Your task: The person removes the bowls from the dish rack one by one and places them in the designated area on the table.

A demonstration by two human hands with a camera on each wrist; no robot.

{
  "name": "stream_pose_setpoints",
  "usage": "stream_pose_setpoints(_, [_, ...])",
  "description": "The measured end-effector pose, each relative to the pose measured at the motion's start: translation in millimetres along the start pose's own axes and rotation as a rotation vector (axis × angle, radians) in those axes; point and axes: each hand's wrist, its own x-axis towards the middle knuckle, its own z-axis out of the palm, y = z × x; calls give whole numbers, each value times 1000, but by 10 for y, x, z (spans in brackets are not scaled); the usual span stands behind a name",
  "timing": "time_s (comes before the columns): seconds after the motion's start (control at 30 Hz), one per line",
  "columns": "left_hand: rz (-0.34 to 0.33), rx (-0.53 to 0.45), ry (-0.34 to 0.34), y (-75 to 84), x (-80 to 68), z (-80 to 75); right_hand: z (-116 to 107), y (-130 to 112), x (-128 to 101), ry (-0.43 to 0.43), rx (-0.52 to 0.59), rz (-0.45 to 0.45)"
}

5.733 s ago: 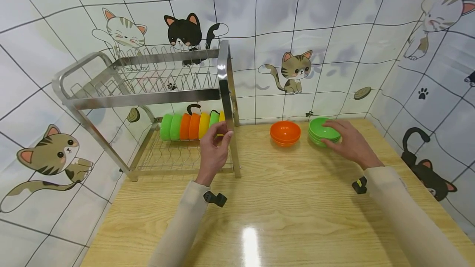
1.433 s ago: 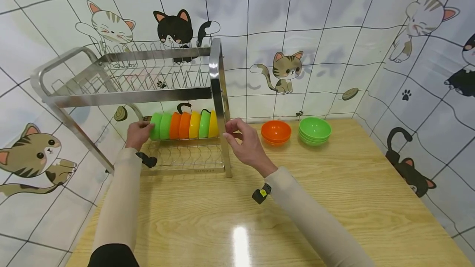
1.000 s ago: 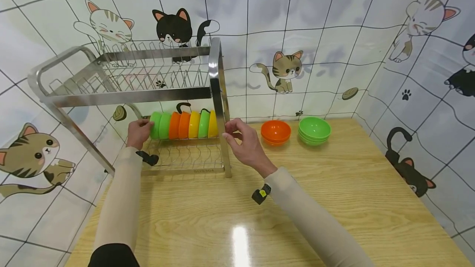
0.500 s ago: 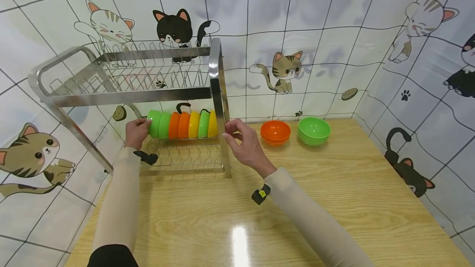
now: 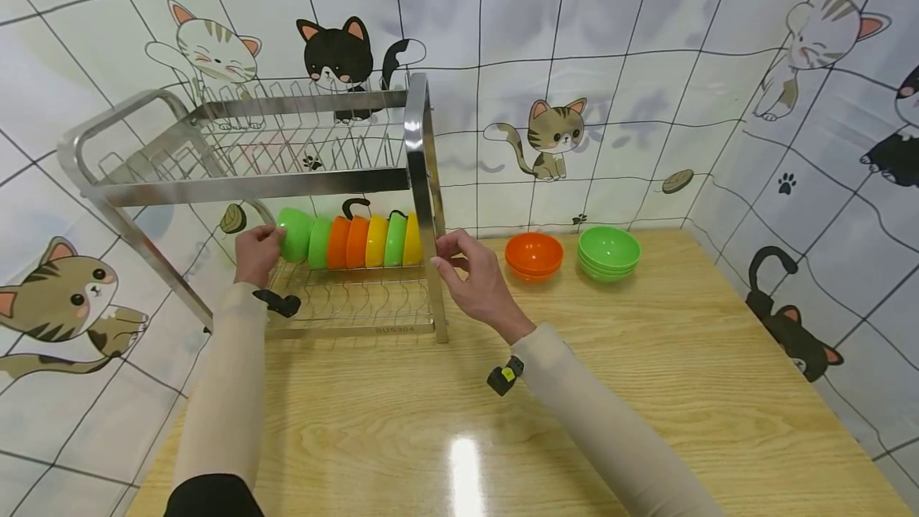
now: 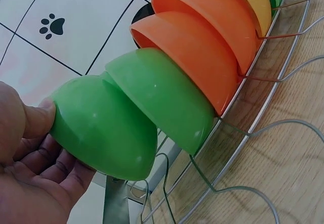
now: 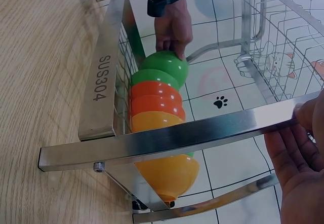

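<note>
Right now, the left hand [image 5: 257, 255] is pinching the leftmost green bowl [image 6: 106, 127] between thumb and fingers, and that bowl is leaning at the left end of the row of bowls [image 5: 356, 244] on the lower tier of the metal rack [image 5: 273, 187]. Beside it, a second green bowl [image 6: 162, 95] is standing close (whether they are touching is hard to tell). Meanwhile, the right hand [image 5: 470, 274] is gripping the right upright [image 7: 212, 133], thumb and fingers on opposite faces. For tidy work, a firm but light pinch should be serving best, with the bowl tilting gently and clearing both its neighbour and the wire dividers [image 6: 215, 189]. Steady bracing at the upright is probably helping too, since a nudge could be shifting the whole row.
</note>
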Motion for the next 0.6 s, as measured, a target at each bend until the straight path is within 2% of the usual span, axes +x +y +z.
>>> stream_pose_setpoints(0.33, [17, 59, 19, 79, -36, -113, 1, 8, -7, 2, -7, -8])
stream_pose_setpoints(0.47, [17, 13, 28, 154, -89, -146, -3, -1, -10, 0, -5, -4])
stream_pose_setpoints(0.6, [-15, -58, 50, 204, -116, -177, -2, 1, -6, -2, -6, 3])
